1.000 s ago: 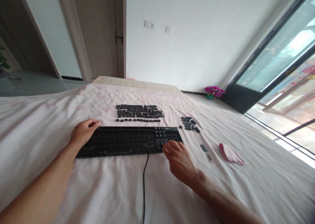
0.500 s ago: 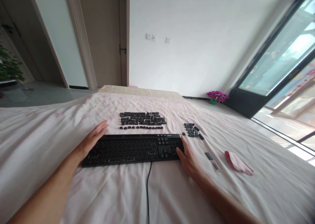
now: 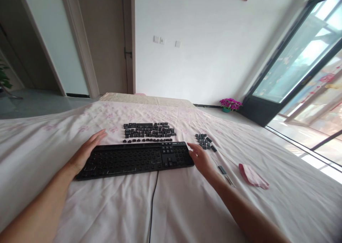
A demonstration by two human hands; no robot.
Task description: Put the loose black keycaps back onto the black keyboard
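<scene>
**Bracketing a stripped keyboard at both ends**

Flanking the black keyboard, my hands sit one at each short end, both open with fingers loosely extended and gripping nothing. My left hand lies flat along the left edge, touching or very nearly touching the case (I cannot tell which). My right hand rests palm-down just beside the right edge, next to the number pad.

The keyboard lies flat on the bed, long side toward me, with its cable running out of the near edge toward 6 o'clock. Most of the main block looks bare of caps, while the pad at its right end appears to carry some.

I judge it light and stiff, a long plastic slab that would flex a little if lifted by one end only. The two short ends are the sensible places to take hold, thumbs on top and fingers under the case, kept clear of the exposed switch stems, which look small and likely fragile. The soft sheet gives underneath, so fingers can slide beneath easily. The cable may drag.

At 12 o'clock from the keyboard, rows of loose keycaps are laid out. A smaller keycap cluster sits at 2 o'clock, near my right fingertips. At 3 o'clock lie a thin tool and a pink cloth.
</scene>
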